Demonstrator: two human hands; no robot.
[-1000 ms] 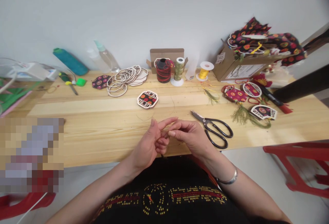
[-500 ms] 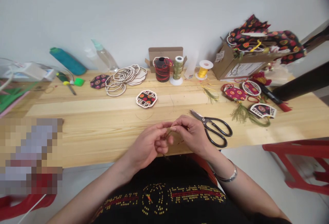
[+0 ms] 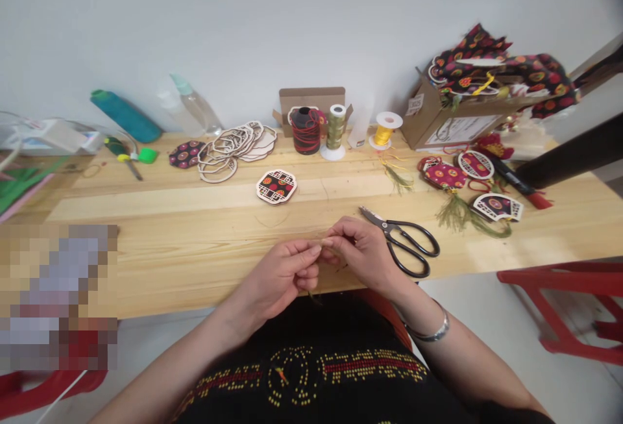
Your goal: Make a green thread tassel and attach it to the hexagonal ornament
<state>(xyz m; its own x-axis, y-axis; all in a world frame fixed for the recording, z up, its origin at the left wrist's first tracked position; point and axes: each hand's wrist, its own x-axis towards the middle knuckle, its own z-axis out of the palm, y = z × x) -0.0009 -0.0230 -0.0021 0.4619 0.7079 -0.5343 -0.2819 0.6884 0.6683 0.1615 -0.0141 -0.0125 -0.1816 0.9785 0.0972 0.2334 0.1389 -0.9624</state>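
Note:
Over the table's front edge my left hand (image 3: pixel 287 276) is closed in a pinch on olive green thread (image 3: pixel 314 295), a bit of which hangs below its fingers. My right hand (image 3: pixel 361 252) pinches the same thread, its fingertips meeting those of the left; most of the thread is hidden by the fingers. Just right of my right hand lie black-handled scissors (image 3: pixel 411 236), blades pointing away to the left. Beyond my hands rests a patterned fabric piece with a white cut-out frame (image 3: pixel 276 187).
Along the wall stand a red-and-black thread spool (image 3: pixel 306 132), an olive thread spool (image 3: pixel 336 128) and a yellow thread spool (image 3: pixel 384 133). Cut-out frames (image 3: pixel 233 145) lie left of them. Tasselled ornaments (image 3: pixel 445 176) and a cardboard box (image 3: pixel 438 122) of fabric are at right. A red stool (image 3: pixel 535 310) stands nearby.
My left thumb has come down against the fingers, and the left fingers have curled in closer. My right hand has barely moved. The things on the table lie as before.

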